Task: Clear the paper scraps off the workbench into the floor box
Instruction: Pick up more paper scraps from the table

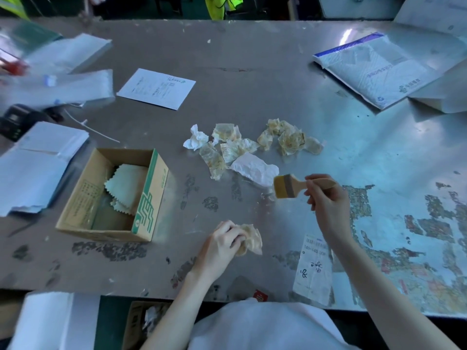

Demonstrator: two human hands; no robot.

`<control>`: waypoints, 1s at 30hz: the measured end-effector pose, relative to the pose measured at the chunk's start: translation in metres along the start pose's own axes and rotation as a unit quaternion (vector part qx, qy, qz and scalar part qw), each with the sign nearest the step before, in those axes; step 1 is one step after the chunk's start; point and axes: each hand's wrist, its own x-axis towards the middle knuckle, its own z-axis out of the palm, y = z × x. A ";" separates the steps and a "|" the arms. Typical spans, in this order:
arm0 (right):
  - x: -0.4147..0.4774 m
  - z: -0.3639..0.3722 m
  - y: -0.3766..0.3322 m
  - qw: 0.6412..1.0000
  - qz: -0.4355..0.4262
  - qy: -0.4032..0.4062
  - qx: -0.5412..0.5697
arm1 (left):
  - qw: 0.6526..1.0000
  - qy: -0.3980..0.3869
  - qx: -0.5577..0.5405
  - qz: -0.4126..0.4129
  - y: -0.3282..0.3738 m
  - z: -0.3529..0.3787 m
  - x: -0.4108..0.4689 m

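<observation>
The left hand (222, 242) is closed around a crumpled tan scrap (250, 239), held just above the worn grey desk (252, 72) near its front edge. The right hand (326, 195) grips the wooden handle of a flat paintbrush (286, 186), bristles pointing toward the left hand's side and hovering just beside a crumpled white sheet (255, 170). Beyond both hands, farther out on the desk, lies the loose pile of paper scraps (235, 145), tan and white pieces touching one another, with a second clump (288, 138) just beyond the right hand. Left of the left hand sits an open cardboard box (111, 195) on the desk, holding pale zigzag-edged cloths (126, 183). Below the desk's front edge, nearer the person than the left hand, the floor box (144, 322) shows partly, with a white crumpled piece inside. A printed label (313, 263) lies flat beneath the right forearm.
</observation>
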 end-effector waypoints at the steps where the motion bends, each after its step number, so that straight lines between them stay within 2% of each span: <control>1: 0.005 0.001 0.001 1.000 0.002 0.003 -0.003 | 1.000 -0.003 -0.005 -0.004 -0.002 0.000 0.002; 9: 0.018 0.007 0.007 0.999 -0.011 0.021 -0.045 | 0.999 0.005 -0.035 -0.026 0.004 -0.002 0.004; 12: 0.020 0.011 0.008 0.997 -0.040 0.013 -0.068 | 1.000 0.007 -0.022 -0.019 0.005 0.001 0.005; 16: 0.028 0.022 0.007 0.984 -0.114 -0.051 -0.131 | 0.999 0.006 0.038 -0.009 0.007 0.008 0.004; 22: 0.048 0.037 0.004 0.945 -0.169 -0.161 -0.229 | 0.989 -0.076 0.128 0.010 0.004 0.015 -0.004; 26: 0.040 0.041 -0.002 0.940 -0.160 -0.215 -0.211 | 0.990 -0.043 0.132 -0.016 -0.003 0.013 -0.007; 30: 0.032 0.039 -0.006 0.951 -0.105 -0.265 -0.123 | 0.989 -0.007 0.134 -0.057 -0.011 0.007 -0.008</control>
